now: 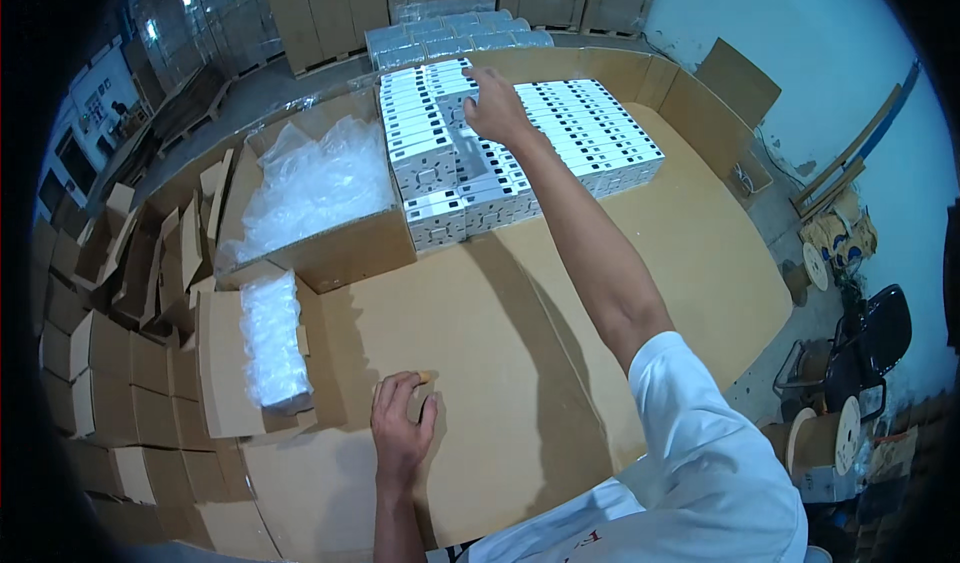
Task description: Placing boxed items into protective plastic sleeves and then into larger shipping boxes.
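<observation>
At the far left, stacks of folded cardboard boxes [110, 363] are seen, and beside them a plastic-wrapped bundle [272, 338] lies on a flat carton, its long axis running away from the person. Behind it an open carton of crumpled plastic film [310, 188] is set.

The left hand [402, 425] is pressed flat on the cardboard surface [500, 363], fingers spread, nothing held; a small tan object is just touched by its fingertips, but what it is cannot be told.

Farther right and well ahead, the right hand [497, 108] is stretched at full arm's length onto the block of white boxes [520, 143]. Its grip is narrowed, fingers curled down on one box at the top of the block; whether that box is truly clasped cannot be told. The boxes are laid in tight rows, long axes crosswise to the arm. The right hand is much the nearer to them.

At the right, a pale blue wall, cable reels [825, 438] and black chairs are seen.
</observation>
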